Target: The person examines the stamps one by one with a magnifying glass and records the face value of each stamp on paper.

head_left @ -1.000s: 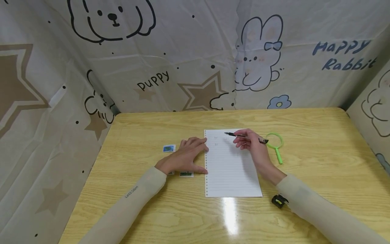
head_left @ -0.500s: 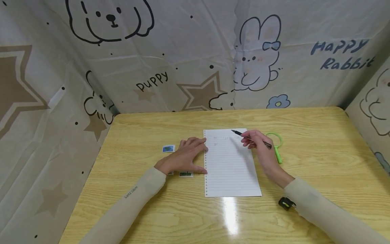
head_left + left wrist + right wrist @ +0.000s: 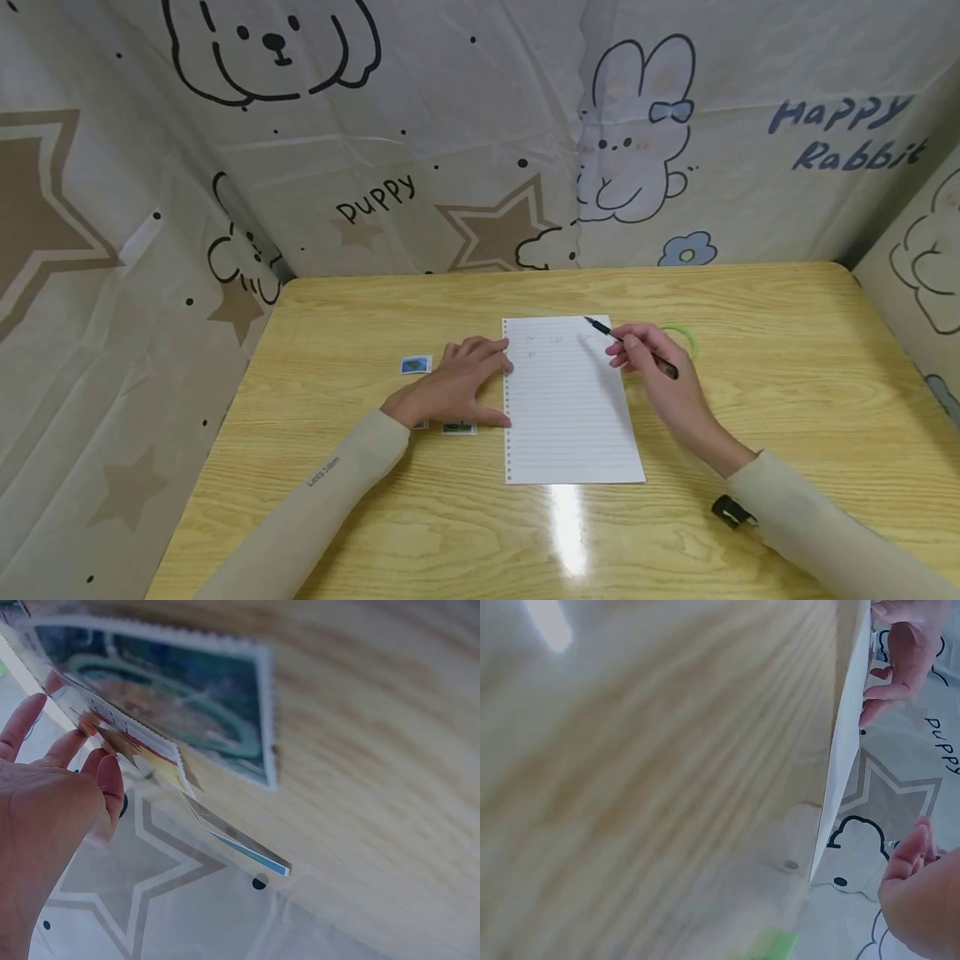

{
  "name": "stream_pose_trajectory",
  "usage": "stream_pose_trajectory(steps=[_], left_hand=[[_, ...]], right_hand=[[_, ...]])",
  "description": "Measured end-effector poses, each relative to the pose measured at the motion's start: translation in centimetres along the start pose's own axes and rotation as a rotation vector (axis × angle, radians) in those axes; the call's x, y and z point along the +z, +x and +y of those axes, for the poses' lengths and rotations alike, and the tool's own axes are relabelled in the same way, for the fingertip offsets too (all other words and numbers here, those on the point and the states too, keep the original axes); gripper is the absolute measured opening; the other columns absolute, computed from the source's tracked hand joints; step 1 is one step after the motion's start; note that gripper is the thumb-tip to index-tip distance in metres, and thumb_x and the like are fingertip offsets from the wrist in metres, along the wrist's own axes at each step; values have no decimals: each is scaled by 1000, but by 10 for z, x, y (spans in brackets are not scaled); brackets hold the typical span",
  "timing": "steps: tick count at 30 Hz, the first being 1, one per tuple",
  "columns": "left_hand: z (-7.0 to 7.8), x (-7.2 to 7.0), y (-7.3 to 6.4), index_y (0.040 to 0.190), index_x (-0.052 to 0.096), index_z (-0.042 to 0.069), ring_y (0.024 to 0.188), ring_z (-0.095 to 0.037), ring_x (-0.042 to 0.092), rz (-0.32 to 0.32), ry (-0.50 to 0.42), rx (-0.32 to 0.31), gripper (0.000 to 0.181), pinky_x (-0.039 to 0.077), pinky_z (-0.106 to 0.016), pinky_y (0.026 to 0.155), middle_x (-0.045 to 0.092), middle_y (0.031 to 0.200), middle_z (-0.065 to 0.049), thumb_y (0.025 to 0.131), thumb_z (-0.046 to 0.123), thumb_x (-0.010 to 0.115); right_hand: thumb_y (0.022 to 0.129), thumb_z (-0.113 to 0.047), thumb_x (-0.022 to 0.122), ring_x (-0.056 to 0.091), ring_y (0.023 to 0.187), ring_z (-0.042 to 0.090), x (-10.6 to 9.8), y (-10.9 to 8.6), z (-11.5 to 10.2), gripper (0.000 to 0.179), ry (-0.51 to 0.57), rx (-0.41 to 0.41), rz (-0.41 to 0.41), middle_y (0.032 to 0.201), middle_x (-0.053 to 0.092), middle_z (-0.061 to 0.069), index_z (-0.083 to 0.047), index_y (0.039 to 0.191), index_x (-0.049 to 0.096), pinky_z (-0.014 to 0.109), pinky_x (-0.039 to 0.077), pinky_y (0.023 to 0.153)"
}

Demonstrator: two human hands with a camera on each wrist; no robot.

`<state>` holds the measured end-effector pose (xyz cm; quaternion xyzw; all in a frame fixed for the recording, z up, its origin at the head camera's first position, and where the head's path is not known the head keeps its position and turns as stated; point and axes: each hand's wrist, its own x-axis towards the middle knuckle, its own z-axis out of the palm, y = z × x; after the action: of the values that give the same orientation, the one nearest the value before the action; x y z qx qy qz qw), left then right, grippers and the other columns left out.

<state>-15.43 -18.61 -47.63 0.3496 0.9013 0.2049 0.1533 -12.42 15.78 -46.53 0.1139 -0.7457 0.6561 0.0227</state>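
Note:
A lined loose-leaf sheet [image 3: 570, 417] lies flat with faint writing on its top lines. My left hand [image 3: 459, 385] rests with spread fingers, fingertips at the sheet's punched left edge. My right hand [image 3: 660, 367] pinches a black pen [image 3: 602, 327], its tip pointing up and left over the sheet's top right corner. Beside and below the left hand lie a blue postage stamp [image 3: 416, 365] and a green stamp [image 3: 459, 429]; another is mostly hidden under the wrist. The left wrist view shows a large stamp [image 3: 165, 697] close up, near the fingers.
Right of the sheet, a magnifying glass with a green rim [image 3: 692, 337] is partly covered by the right hand. The wooden table [image 3: 337, 517] ends at a printed cloth backdrop [image 3: 480, 108]. A black wrist device [image 3: 729, 511] sits by the right cuff.
My right hand has shifted to the right with the pen, from the sheet's upper middle to its right edge, covering more of the magnifying glass. The left hand stays in place.

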Motion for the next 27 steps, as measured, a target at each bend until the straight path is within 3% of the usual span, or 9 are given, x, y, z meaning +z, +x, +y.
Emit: stream_pose_trajectory(steps=[7,12,16,20,27], left_hand=[[1,0,1,148,56,17,160,-34,20,-5,-4,2,75,20,-60,119,27,177,-9,92,58,86],[1,0,1,148,57,17,160,-35,20,-1,-5,2,75,19,-62,120,28,177,-10,91,57,87],[1,1,1,148,57,17,160,-35,21,0,-5,6,75,19,-62,120,28,177,-10,91,57,87],[1,1,1,148,57,16,160,-35,21,2,-5,8,75,19,-62,120,28,177,-10,91,56,87],[1,1,0,149,57,17,160,-32,21,0,-7,-6,76,17,-63,121,28,177,-9,91,57,86]], right_hand=[[117,-17,55,69,114,13,-13,-12,2,28,-232,-70,-115,128,71,20,-3,139,65,19,53,94],[113,-7,60,65,111,12,-18,-16,7,29,-447,-208,-147,126,72,13,-2,140,65,15,48,90],[111,-7,62,60,104,14,-22,-18,9,31,-573,-254,-148,124,69,10,-2,141,63,20,46,83],[108,-9,67,55,98,18,-26,-20,9,38,-627,-223,-169,126,65,12,-2,145,60,29,45,81],[106,-23,73,55,106,27,-32,-23,8,62,-668,-68,-211,145,57,20,2,157,49,48,46,87]])
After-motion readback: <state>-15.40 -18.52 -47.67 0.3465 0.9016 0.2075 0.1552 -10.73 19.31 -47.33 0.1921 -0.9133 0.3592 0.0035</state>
